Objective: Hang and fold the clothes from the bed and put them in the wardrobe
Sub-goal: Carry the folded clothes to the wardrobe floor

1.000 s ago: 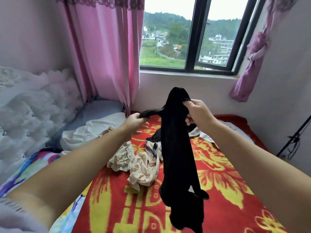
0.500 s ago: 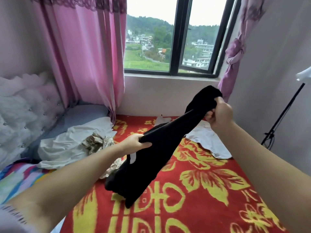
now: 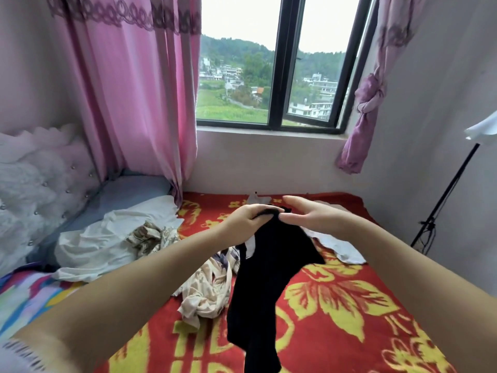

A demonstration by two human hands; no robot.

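The left hand (image 3: 246,220) pinches the black garment's (image 3: 265,270) top above the red floral blanket (image 3: 349,305); the right hand's (image 3: 309,218) straight fingers seem to touch it. Cream clothes (image 3: 207,289) lie crumpled beside it, white cloth (image 3: 341,249) behind.

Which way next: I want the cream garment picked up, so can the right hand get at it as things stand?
Probably not directly: the black garment hangs from the left hand between the open right hand and the cream garment.

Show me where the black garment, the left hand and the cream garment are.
black garment (image 3: 266,286), head view, middle of the hanging cloth
left hand (image 3: 246,223), head view, back of the hand
cream garment (image 3: 207,292), head view, crumpled middle
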